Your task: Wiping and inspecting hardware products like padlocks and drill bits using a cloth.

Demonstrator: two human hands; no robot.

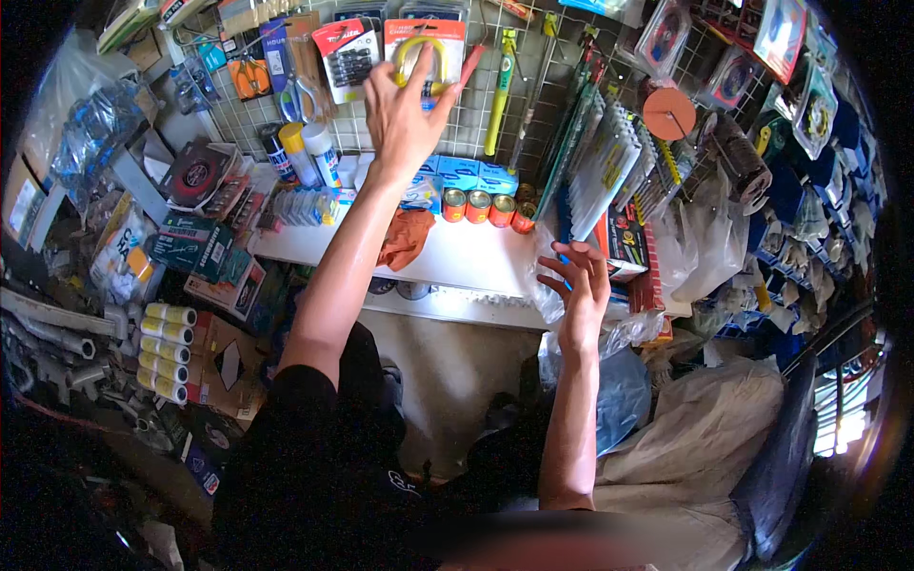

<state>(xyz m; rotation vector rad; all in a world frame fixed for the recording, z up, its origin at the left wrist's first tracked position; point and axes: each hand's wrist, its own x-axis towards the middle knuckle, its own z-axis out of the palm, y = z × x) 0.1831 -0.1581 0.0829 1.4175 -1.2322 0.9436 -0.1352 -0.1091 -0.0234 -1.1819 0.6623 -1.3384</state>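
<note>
My left hand reaches up to the wire grid wall, its fingers over a yellow ring-shaped item in front of a red and white blister card. Whether the fingers grip it is hard to tell. Just left hangs a card of black bits or sockets. My right hand is raised at the right end of the white shelf, fingers apart and slightly curled, near clear plastic wrap. An orange cloth lies on the shelf below my left forearm, beside several small orange-red tins.
Spray cans stand at the back left of the shelf. Packaged saw blades or strips hang at the right. Boxes and white-and-yellow bottles crowd the left. A large beige cloth cover lies at lower right.
</note>
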